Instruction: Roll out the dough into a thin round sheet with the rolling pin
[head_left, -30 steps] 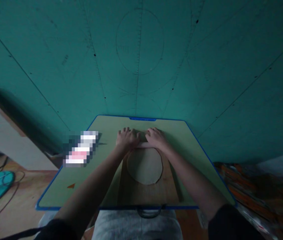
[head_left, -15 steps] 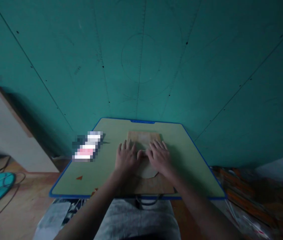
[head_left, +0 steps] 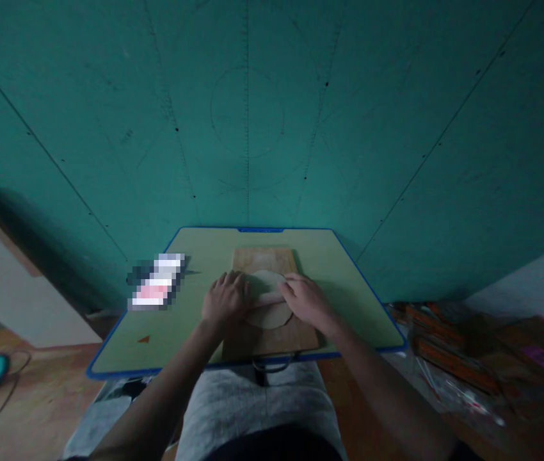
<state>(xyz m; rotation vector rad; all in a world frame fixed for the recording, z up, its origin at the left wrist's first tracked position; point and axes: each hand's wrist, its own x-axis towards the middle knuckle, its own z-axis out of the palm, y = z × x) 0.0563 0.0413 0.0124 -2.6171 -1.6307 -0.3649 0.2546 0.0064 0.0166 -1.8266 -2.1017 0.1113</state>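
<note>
A thin wooden rolling pin [head_left: 268,299] lies slightly slanted across a flat, roundish sheet of dough [head_left: 272,317]. Under the dough is a wooden board [head_left: 262,257], its handle end at the table's near edge. My left hand [head_left: 225,298] is closed over the pin's left end, at the left side of the dough. On the right, my right hand [head_left: 306,301] has its fingers curled over the other end. Both hands hide the ends of the pin.
The board rests on a pale folding table [head_left: 200,250] with a blue rim. A blurred-out phone-like object [head_left: 157,282] stands on its left side, and a small orange triangle [head_left: 144,339] lies nearer. A green wall [head_left: 262,128] rises behind; boxes and plastic [head_left: 449,358] fill the right floor.
Both hands have gone from stretched fingers to fingers curled over the pin's ends, farther apart. More of the dough and pin shows between them. The view has shifted to the right.
</note>
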